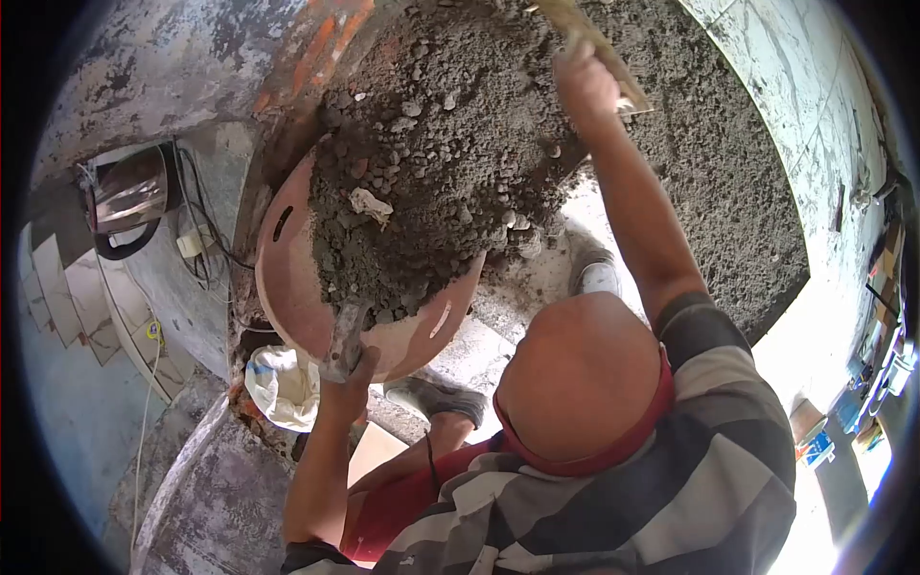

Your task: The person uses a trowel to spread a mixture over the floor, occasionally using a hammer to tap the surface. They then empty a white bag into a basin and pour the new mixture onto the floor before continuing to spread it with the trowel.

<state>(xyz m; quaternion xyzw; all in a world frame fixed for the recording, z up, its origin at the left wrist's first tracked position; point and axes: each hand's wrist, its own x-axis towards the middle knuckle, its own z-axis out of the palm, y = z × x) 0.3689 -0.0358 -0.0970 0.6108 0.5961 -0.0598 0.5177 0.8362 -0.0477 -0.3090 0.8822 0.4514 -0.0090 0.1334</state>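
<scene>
My left hand [351, 383] is closed around a flat, mortar-caked tool [347, 333] at the near rim of a pink plastic tub [287, 287]. Its exact kind is hard to make out. Grey, crumbly mortar [383, 273] lies in the tub, merging in view with the heap of mix [460, 144] behind it. Stretched far forward, my right hand [586, 86] grips a wooden board [604, 57] over the spread grey layer [714, 153]. The board's far end leaves the top of the picture.
A kettle [134, 196] with its cord stands on the ledge at left. Below the tub is a white sack [284, 388]. Pale tiles [800, 77] border the grey layer on the right. The wearer's head [585, 383] and shoe [436, 398] show below.
</scene>
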